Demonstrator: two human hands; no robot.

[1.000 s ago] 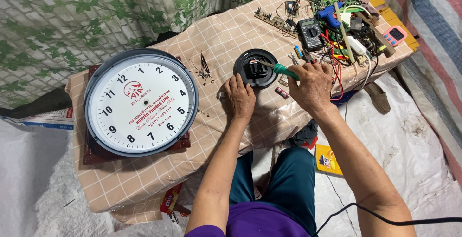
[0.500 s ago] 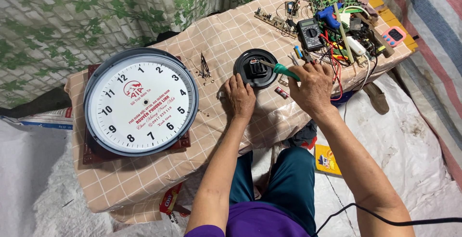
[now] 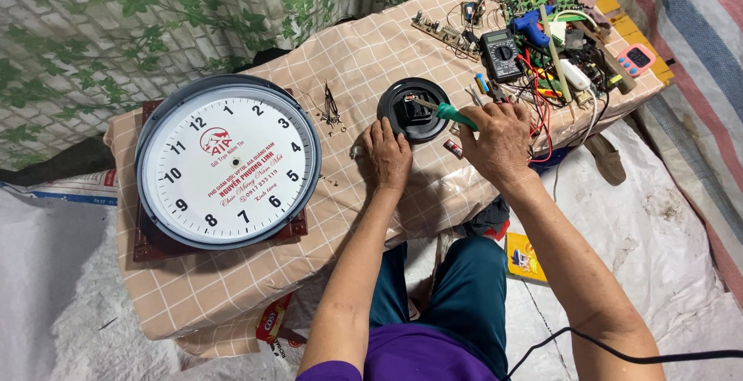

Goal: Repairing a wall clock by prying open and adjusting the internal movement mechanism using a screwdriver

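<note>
- Round black disc part (image 3: 412, 108), with a small square module at its centre, is lying flat on the bench (image 3: 232, 288), centre-far, just right of the big wall clock (image 3: 227, 163).
- Left hand (image 3: 389, 152) is resting palm-down on the checked cloth at the disc's near-left rim, fingers (image 3: 381, 129) extended and touching the edge, pinning it rather than gripping.
- Right hand (image 3: 501, 139) is closed around a green-handled tool (image 3: 443, 111); the metal tip is angling left and down into the central module.
- Both forearms are reaching forward from the near side, elbows low, wrists roughly level with the bench top; the right wrist is cocked inward toward the disc.
- Handling, as a judgement: the disc is looking like light, stiff moulded plastic, likely to slide on the cloth, so holding it by the outer rim is making sense. The centre module probably has small fragile parts; keeping side load on the tip low.
- Tool is looking light and rigid, and the hand is gripping it at the green handle.
- Far right: a black multimeter (image 3: 501, 54), circuit boards, a blue tool and a tangle of red and black wires are crowding the bench corner, near the right hand.
- Small loose metal bits (image 3: 331, 108) are lying between clock and disc.
</note>
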